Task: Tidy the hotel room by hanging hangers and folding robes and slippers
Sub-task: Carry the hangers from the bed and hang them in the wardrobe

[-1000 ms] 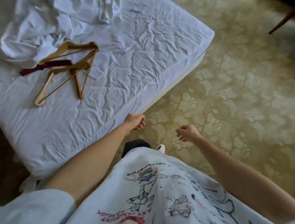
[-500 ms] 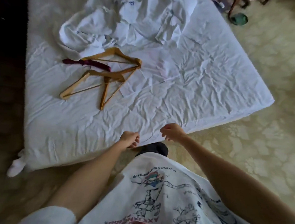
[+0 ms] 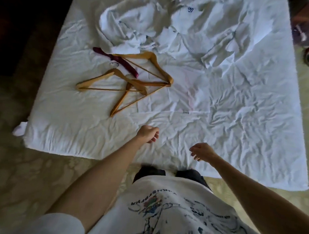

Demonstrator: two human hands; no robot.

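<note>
Both hands, left hand [image 3: 147, 136] and right hand [image 3: 202, 151], hang loosely curled and empty above the bed [image 3: 238, 120]; reach for the tangled wooden hangers [image 3: 134, 80] beside the crumpled robes [image 3: 154, 23], lifting one free at a time.

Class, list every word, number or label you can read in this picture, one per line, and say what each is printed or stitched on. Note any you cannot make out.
"99" or "gg", small blue stitched mark, unclear which: on the white robe crumpled on the bed.
Dark print above the drawing on the person's T-shirt: upside down from this view and blurred, not readable.
Wooden hangers: no text visible.
</note>
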